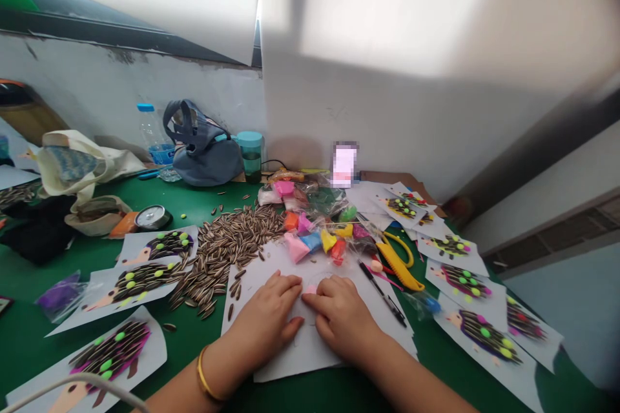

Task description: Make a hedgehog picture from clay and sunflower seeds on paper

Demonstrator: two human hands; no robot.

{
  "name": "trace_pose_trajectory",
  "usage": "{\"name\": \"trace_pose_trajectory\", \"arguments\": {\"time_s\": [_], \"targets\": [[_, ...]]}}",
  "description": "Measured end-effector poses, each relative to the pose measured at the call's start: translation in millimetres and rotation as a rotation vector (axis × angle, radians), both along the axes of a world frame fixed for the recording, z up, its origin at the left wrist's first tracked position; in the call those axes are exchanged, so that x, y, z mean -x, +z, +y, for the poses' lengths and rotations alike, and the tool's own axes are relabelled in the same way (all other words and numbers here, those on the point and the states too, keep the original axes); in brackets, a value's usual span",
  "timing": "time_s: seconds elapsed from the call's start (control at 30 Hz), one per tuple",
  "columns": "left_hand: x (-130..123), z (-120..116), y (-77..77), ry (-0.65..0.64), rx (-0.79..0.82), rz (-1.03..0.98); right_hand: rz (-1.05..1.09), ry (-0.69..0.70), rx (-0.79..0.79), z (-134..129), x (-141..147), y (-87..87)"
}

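A small piece of pink clay (311, 288) lies on the top white sheet of paper (271, 352). My right hand (345, 316) rests on the sheet with its fingers curled together, the index fingertip pressing at the pink clay. Opposite it, my left hand (268, 310) lies on the paper, thumb apart from the other fingers and nothing visible in it. Faint pencil lines show near my hands. Just beyond are bags of coloured modelling clay (314, 242). To the right of my right hand lies a black pen (382, 295).
Sunflower seeds (232, 232) are heaped at the left. Seed-and-clay hedgehog pictures (121, 348) lie on both sides of the green table (203, 361). A yellow coiled tool (400, 264) sits at the right. A phone (344, 166), cup (250, 158) and blue bag (206, 155) stand along the wall.
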State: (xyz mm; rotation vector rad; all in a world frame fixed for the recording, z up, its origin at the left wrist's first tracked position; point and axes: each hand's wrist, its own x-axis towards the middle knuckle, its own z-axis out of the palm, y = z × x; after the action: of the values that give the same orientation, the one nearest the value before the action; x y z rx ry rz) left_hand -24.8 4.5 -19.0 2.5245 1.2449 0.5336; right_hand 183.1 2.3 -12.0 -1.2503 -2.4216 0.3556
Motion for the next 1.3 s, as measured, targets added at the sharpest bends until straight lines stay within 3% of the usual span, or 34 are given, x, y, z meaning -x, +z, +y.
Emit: {"name": "trace_pose_trajectory", "arguments": {"time_s": [0.47, 0.7, 1.13, 1.3], "targets": [[-0.7, -0.8, 1.9, 0.000, -0.001, -0.011, 0.020, 0.016, -0.015, -0.9, 1.0, -3.0], [-0.7, -0.9, 5.3, -0.004, 0.002, -0.001, 0.143, -0.068, -0.029, 4.4, -6.3, 4.3], [0.6, -1.5, 4.5, -0.010, -0.005, -0.015, 0.054, 0.036, -0.049, 2.4, -8.5, -1.4], [0.4, -1.3, 4.7, -0.016, -0.005, -0.019, 0.107, -0.003, -0.057, 7.1, -17.9, 2.9]]}}
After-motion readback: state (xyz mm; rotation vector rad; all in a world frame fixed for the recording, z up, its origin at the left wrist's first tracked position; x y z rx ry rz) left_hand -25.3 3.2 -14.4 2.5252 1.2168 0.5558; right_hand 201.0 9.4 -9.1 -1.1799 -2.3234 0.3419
